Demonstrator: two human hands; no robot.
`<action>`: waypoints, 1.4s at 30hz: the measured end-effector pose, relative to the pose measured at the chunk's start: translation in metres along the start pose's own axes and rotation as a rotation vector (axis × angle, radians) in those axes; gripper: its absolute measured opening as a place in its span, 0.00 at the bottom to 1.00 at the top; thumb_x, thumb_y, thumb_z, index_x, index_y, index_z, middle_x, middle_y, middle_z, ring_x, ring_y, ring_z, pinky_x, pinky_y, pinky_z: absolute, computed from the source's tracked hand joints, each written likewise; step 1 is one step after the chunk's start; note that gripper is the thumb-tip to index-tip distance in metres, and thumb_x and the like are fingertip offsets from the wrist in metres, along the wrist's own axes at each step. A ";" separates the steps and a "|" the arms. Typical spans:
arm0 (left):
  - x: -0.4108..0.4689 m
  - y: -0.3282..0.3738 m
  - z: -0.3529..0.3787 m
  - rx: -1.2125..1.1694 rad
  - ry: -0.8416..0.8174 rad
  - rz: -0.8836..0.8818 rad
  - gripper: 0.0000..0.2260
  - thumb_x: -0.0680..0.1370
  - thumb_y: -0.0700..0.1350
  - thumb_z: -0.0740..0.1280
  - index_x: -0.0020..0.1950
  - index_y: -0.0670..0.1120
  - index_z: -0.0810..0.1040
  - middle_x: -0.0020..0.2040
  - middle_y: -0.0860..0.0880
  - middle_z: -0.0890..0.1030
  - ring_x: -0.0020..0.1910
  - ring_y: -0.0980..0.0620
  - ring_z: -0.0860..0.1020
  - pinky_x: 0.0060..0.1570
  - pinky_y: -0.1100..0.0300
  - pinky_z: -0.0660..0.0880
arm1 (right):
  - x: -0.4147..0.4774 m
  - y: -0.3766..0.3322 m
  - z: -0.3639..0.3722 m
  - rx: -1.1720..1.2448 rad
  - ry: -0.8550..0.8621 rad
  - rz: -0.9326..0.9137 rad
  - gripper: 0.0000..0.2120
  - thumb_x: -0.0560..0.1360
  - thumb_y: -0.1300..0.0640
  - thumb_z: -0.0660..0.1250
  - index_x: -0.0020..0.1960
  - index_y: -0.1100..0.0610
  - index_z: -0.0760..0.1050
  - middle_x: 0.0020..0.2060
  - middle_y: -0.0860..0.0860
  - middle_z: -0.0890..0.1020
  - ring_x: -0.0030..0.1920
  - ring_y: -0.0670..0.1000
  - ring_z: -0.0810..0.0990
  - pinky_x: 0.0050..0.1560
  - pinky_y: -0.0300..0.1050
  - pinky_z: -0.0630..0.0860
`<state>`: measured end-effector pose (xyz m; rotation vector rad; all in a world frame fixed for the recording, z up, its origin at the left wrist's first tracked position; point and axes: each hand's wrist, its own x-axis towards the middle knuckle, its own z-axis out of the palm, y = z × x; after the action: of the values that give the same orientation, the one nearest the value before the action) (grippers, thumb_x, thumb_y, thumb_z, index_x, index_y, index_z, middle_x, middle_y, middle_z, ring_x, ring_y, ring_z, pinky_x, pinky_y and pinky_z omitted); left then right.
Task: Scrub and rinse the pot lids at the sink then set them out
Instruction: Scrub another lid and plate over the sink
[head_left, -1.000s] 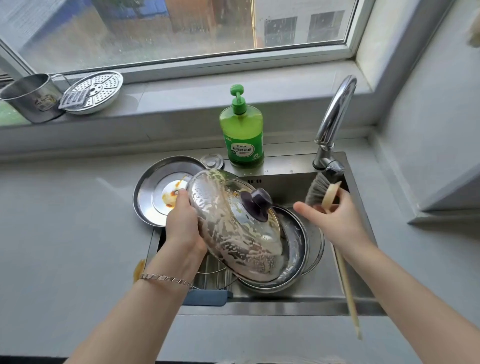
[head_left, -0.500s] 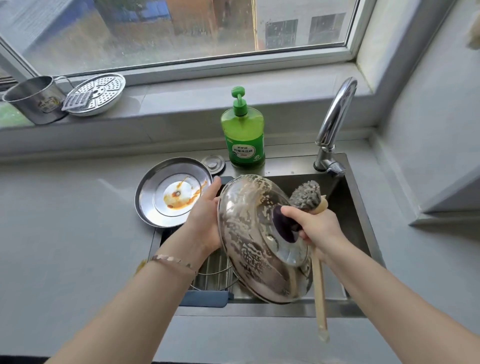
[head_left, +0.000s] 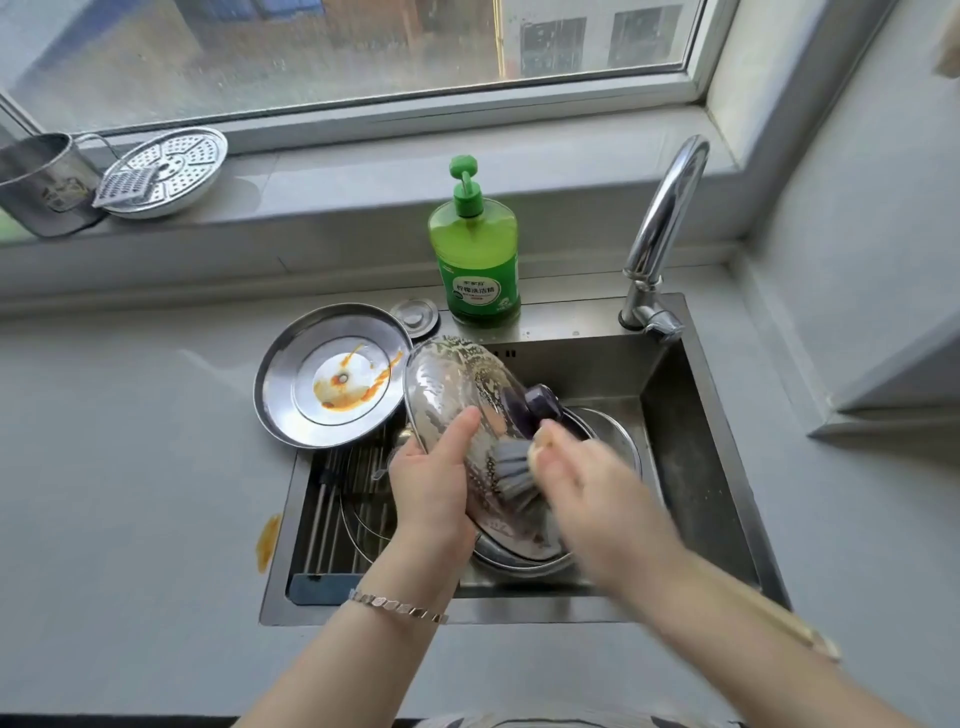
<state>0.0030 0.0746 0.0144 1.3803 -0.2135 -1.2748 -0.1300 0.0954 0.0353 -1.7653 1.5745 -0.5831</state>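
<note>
A soapy glass pot lid (head_left: 462, 384) with a dark purple knob (head_left: 540, 408) is held tilted over the sink (head_left: 691, 441). My left hand (head_left: 434, 488) grips its near left rim, thumb on the top face. My right hand (head_left: 582, 483), blurred by motion, grips a long wooden-handled brush (head_left: 511, 475) whose grey bristles press on the lid below the knob. A second lid or pan (head_left: 602, 431) lies under it in the sink. A steel lid (head_left: 330, 376) with orange sauce stains rests upside down on the sink's left corner.
A green dish soap bottle (head_left: 478, 260) stands behind the sink, the tap (head_left: 662, 228) to its right. A sink strainer plug (head_left: 414, 314) lies by the bottle. A wire rack (head_left: 345, 499) fills the sink's left part. A steel cup (head_left: 39, 182) and steamer plate (head_left: 171, 169) sit on the sill.
My right hand dropped from beside the knob to the lid's lower face, brush bristles now on the glass. The lid tipped back a little and my left hand slid down the rim.
</note>
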 end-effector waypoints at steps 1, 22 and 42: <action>0.001 0.001 0.000 0.005 0.018 0.012 0.06 0.72 0.38 0.71 0.47 0.41 0.81 0.38 0.42 0.85 0.36 0.45 0.84 0.32 0.56 0.79 | -0.012 -0.004 0.009 -0.029 -0.017 -0.103 0.21 0.77 0.38 0.52 0.67 0.43 0.68 0.51 0.43 0.74 0.47 0.44 0.76 0.47 0.45 0.72; -0.025 0.028 -0.010 0.310 -0.317 0.139 0.09 0.63 0.34 0.73 0.36 0.48 0.85 0.34 0.45 0.84 0.34 0.48 0.83 0.32 0.59 0.78 | 0.071 0.023 -0.021 0.195 0.116 0.099 0.10 0.74 0.47 0.64 0.49 0.48 0.81 0.31 0.36 0.77 0.38 0.40 0.76 0.42 0.41 0.72; -0.020 0.027 -0.020 0.196 -0.325 -0.065 0.18 0.60 0.35 0.71 0.49 0.37 0.79 0.35 0.42 0.83 0.33 0.46 0.82 0.30 0.58 0.78 | 0.075 0.065 -0.022 0.328 0.117 0.144 0.09 0.71 0.51 0.69 0.50 0.50 0.82 0.39 0.43 0.83 0.45 0.47 0.81 0.51 0.47 0.77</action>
<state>0.0252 0.0933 0.0408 1.3449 -0.5320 -1.5638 -0.1773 0.0158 -0.0073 -1.3845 1.5658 -0.8346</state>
